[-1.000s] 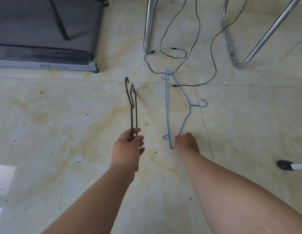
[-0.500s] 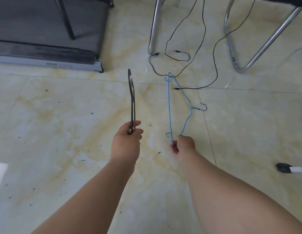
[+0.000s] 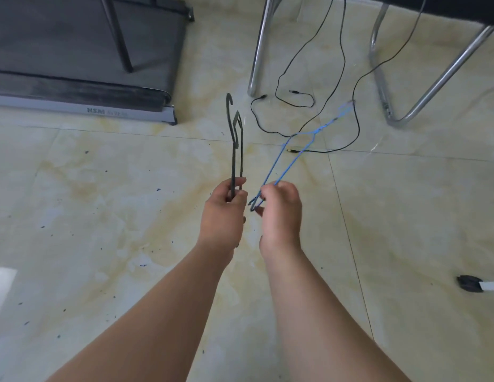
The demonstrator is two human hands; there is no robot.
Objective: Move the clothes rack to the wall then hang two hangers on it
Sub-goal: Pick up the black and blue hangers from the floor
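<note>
My left hand [image 3: 222, 216] grips a dark grey plastic hanger [image 3: 236, 144] by one end, and the hanger stands edge-on above the hand with its hook at the top. My right hand [image 3: 280, 213] holds one corner of a thin blue wire hanger [image 3: 288, 158]. That blue hanger is lifted off the tiled floor and slants up to the right, its far end blurred. The two hands are close together at the middle of the view. No clothes rack shows here.
A treadmill base [image 3: 83, 108] lies at the upper left. Chrome chair legs [image 3: 258, 48] and a chrome chair frame [image 3: 389, 106] stand at the top, with black cables [image 3: 295, 103] looping on the floor between them. A small black object [image 3: 470, 283] lies at the right edge.
My right hand closed on the blue hanger's corner and raised it off the floor, swinging it to slant rightward. Both hands came closer together; the left hand kept the grey hanger.
</note>
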